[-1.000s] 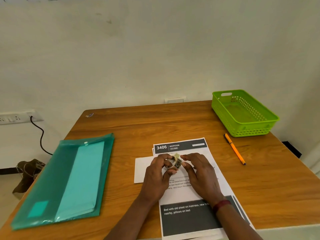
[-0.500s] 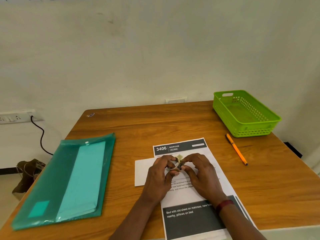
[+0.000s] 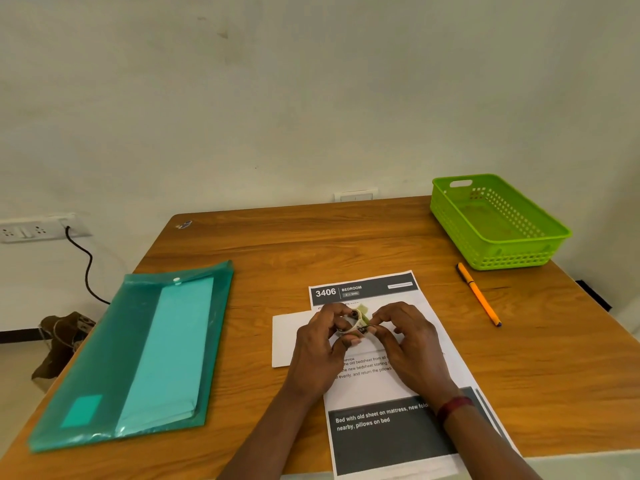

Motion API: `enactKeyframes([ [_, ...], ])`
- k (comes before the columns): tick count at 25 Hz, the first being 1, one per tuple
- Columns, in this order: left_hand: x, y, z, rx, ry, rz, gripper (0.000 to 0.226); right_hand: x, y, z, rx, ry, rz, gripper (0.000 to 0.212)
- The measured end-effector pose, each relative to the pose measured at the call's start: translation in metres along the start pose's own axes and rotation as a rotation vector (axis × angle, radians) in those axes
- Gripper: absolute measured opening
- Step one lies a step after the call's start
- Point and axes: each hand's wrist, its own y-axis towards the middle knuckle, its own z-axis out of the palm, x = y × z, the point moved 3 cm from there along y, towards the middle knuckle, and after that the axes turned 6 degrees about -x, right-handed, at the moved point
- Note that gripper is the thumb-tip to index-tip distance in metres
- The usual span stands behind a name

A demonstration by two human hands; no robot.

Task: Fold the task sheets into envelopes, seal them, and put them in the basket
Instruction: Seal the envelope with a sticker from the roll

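Observation:
A printed task sheet (image 3: 391, 386) headed "3406 BEDROOM" lies flat near the table's front edge, with another sheet showing under its right side. A white envelope (image 3: 285, 339) pokes out from beneath its left side. Above the sheet my left hand (image 3: 320, 348) grips a small roll of tape (image 3: 356, 320). My right hand (image 3: 412, 344) pinches at the roll's edge with thumb and forefinger. The lime green basket (image 3: 498, 251) stands empty at the back right corner.
An orange pen (image 3: 479, 295) lies between the sheet and the basket. A teal plastic folder (image 3: 138, 355) with paper inside covers the table's left side. A wall socket and black cable (image 3: 83, 261) are off the left edge.
Both hands stay on the tape roll, fingers shifting slightly around it. The camera view has drifted a little; the sheets and envelope have not moved.

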Motion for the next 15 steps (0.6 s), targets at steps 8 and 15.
enactKeyframes([
  [8, -0.0003, 0.0012, -0.0020, -0.011, -0.061, -0.059, 0.047, -0.0016, 0.0040, -0.0044, 0.014, 0.113, 0.088, 0.014],
  [15, -0.0003, 0.0014, -0.0041, -0.027, -0.081, -0.077, 0.042, -0.0019, 0.0063, -0.0093, 0.002, 0.217, 0.189, 0.016],
])
